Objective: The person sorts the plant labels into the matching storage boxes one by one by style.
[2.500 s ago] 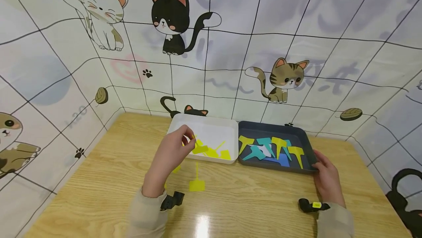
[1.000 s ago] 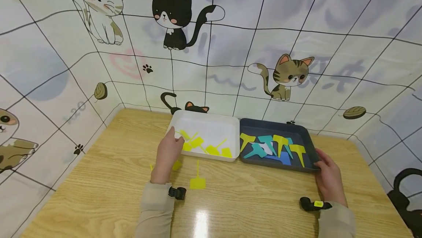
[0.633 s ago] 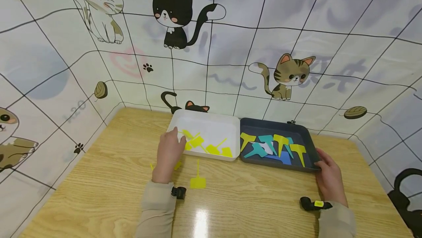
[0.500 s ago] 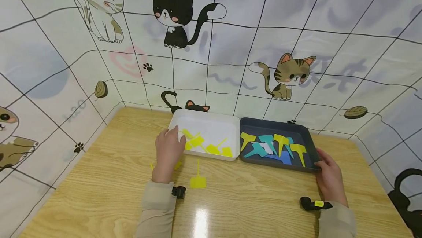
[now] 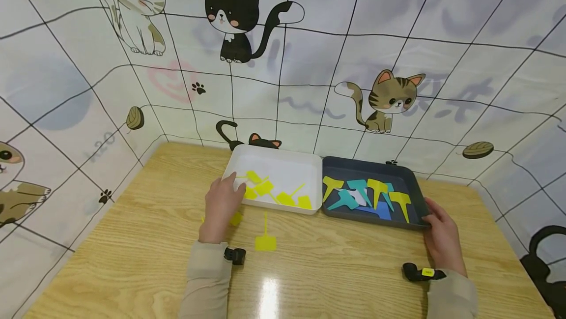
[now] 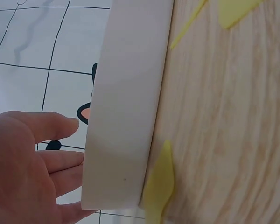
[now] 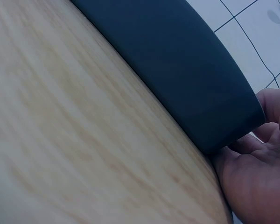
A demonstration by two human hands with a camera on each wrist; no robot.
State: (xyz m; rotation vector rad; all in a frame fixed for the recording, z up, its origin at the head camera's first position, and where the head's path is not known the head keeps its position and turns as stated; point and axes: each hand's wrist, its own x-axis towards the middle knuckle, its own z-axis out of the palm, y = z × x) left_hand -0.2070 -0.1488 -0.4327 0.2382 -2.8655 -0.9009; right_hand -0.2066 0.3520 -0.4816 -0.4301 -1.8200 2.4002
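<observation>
My left hand (image 5: 221,203) is at the left front corner of the white tray (image 5: 289,153), its thumb and fingers apart with nothing between them. In the left wrist view the fingers (image 6: 67,161) lie by the tray's end, partly hidden behind its wall. Yellow plant labels (image 5: 264,188) lie scattered in the white tray. On the right, my right hand (image 5: 442,240) grips the right front corner of the dark grey tray (image 5: 336,217), thumb at the rim. T-shaped plant labels in yellow (image 5: 377,192), teal (image 5: 345,199), blue (image 5: 379,210) and white lie in it.
A yellow plant label (image 5: 265,243) lies on the wooden table (image 5: 327,270) before the white tray. Another yellow label (image 5: 236,218) lies there, partly hidden by my left wrist. The two trays stand side by side near the cat-print backdrop (image 5: 305,63).
Over the white tray 2.5 s ago, my left hand has since moved left to its corner and drawn back slightly, fingers loosened. The right hand keeps its hold on the dark tray.
</observation>
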